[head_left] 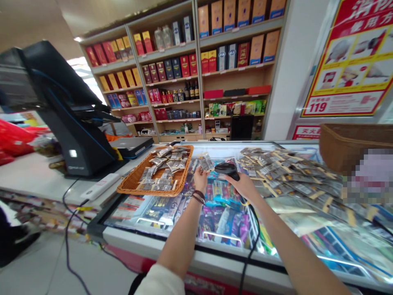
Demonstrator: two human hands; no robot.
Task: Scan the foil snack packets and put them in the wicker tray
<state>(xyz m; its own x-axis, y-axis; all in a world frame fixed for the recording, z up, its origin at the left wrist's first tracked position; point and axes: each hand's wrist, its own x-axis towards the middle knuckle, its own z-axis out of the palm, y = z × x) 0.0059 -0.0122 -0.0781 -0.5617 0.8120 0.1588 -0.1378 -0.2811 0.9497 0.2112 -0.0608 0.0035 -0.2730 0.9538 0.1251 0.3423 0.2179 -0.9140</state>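
Observation:
My left hand [201, 180], with a beaded bracelet at the wrist, pinches a small clear packet [206, 161] above the glass top of a freezer [147, 235]. Facing the packet from the right is a black handheld scanner [227, 169], its handle in my right hand [244, 186]; the scanner's cable hangs down over the freezer's front edge. An orange wicker basket [123, 187] holding several similar packets stands left of my left hand. On the right, a large pile of packets [285, 172] is spread over the glass.
A black checkout machine [61, 98] and a flat scale [130, 145] stand on the left counter, with a white device [102, 186] near its edge. A brown basket [346, 143] is at the right. Shelves [172, 84] of boxes line the back.

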